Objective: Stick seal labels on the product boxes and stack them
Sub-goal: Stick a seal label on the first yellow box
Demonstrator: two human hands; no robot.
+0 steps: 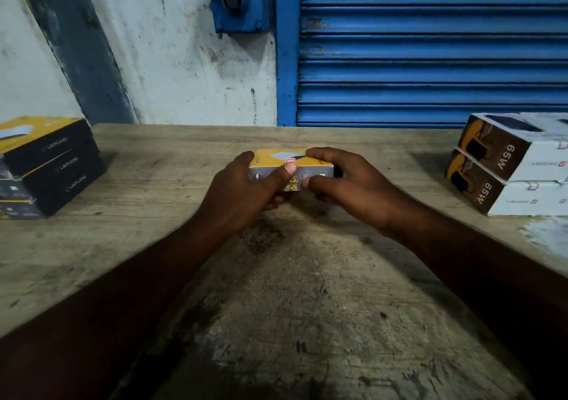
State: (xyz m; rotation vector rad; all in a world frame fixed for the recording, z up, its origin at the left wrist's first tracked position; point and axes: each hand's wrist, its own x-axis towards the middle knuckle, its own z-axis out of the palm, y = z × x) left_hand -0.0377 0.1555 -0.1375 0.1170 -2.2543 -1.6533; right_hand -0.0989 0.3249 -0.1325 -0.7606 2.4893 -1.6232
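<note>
Fingers (285, 172) of left hand (242, 190) and right hand (353, 190) tight around flat, perhaps cardboard, yellow box (313, 165)

Single view, head-worn, wide-angle. Looks forward and down across wooden table (307, 276) toward stained wall (184, 61) and blue roller shutter (430, 45). Table fills lower two thirds of frame, far edge runs level across it. Forearms enter from bottom corners and converge at centre. Left hand (242, 190) and right hand (353, 184) sit mid-frame, near lens, on yellow box (310, 162). Dark box stack (52, 165) cropped by left border, white box stack (516, 169) by right border.
</note>
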